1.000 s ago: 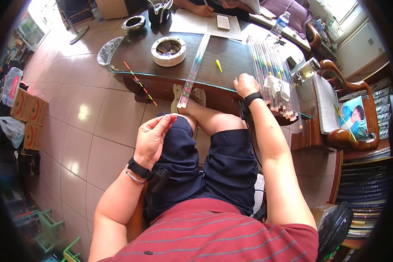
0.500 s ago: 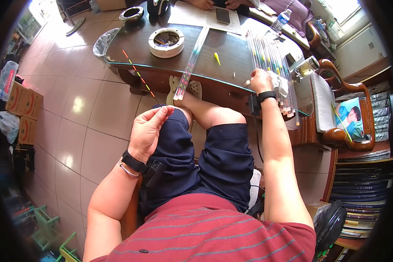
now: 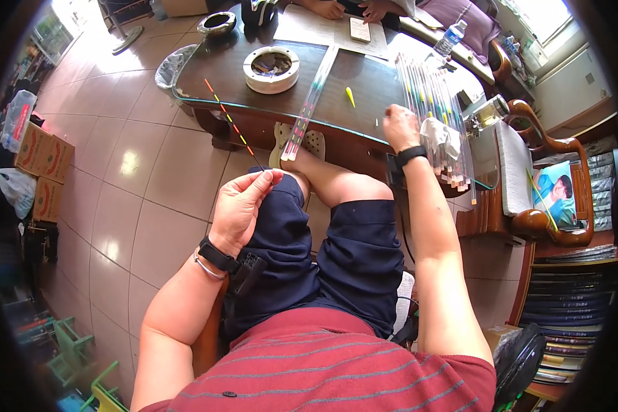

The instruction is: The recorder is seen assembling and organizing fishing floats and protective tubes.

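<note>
My left hand (image 3: 246,204) pinches the lower end of a thin fishing float stem (image 3: 229,118), banded red, yellow, green and black. The stem leans up and to the left, in front of the glass-topped table (image 3: 233,75). My right hand (image 3: 401,128) is over the table's front edge, its fingers curled and slightly blurred; whatever it holds is hidden. Beside it lie many clear tubes (image 3: 438,103) with floats inside and a crumpled white tissue (image 3: 441,136). A yellow-green float body (image 3: 351,97) rests on the glass, left of a tiny white piece (image 3: 376,122).
Two clear tubes (image 3: 309,103) stick out over the table's front edge. A round white ashtray (image 3: 271,69) and a dark bowl (image 3: 217,23) stand at left. Across the table, another person's hands (image 3: 353,10) are near a phone (image 3: 360,29). A water bottle (image 3: 450,38) and glass jar (image 3: 487,108) stand right.
My right hand has shifted slightly left and up, off the tubes, its fingers turning over. The left hand keeps its pinch. The other person's phone screen has lit up, a hand now touching it.
</note>
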